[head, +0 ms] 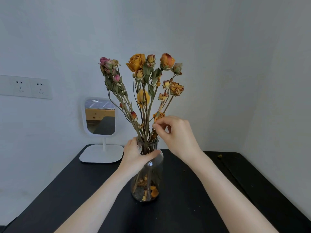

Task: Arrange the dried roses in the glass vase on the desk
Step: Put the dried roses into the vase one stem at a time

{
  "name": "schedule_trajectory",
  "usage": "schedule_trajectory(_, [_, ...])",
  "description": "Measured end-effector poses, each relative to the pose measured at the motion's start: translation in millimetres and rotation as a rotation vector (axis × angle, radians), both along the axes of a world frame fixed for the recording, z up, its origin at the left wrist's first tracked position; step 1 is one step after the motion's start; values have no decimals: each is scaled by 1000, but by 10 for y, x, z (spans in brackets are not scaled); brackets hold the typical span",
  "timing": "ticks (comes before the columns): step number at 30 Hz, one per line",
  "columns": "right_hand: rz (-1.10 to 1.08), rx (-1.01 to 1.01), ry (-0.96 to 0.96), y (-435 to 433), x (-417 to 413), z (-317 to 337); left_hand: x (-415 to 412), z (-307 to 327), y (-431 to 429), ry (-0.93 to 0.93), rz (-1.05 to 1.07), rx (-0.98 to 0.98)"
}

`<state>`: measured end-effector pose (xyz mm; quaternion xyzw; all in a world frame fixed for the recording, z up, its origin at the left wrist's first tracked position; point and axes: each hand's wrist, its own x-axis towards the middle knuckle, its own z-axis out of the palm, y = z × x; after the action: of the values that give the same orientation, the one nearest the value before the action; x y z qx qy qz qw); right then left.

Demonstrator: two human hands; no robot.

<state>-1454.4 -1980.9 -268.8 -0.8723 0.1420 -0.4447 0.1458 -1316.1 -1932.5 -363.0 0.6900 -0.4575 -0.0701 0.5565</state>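
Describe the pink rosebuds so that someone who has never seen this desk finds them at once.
Find the glass vase in the middle of the black desk and follow the dried roses upward. The pink rosebuds top the leftmost spray, leaning out above the white mirror. They are the only pink cluster; the large blooms to their right are orange.

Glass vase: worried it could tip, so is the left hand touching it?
Touching. The head view shows the left hand wrapped around the glass vase at its neck, thumb across the front.
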Motion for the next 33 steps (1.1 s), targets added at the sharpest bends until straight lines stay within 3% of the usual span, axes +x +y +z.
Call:
schedule_trajectory(11, [-228,174,-225,-58,104,-60,-24,12,7,-98,65,-21])
schedule_trajectory(23, [-25,169,-350,-21,10,-82,-31,11,7,-116,82,26])
schedule_trajectory(29, [128,288,-447,14,-26,-47,-22,-11,5,-127,100,44])
schedule_trajectory(33, [99,331,-437,-34,-35,-58,-23,-16,-4,-119,103,35])
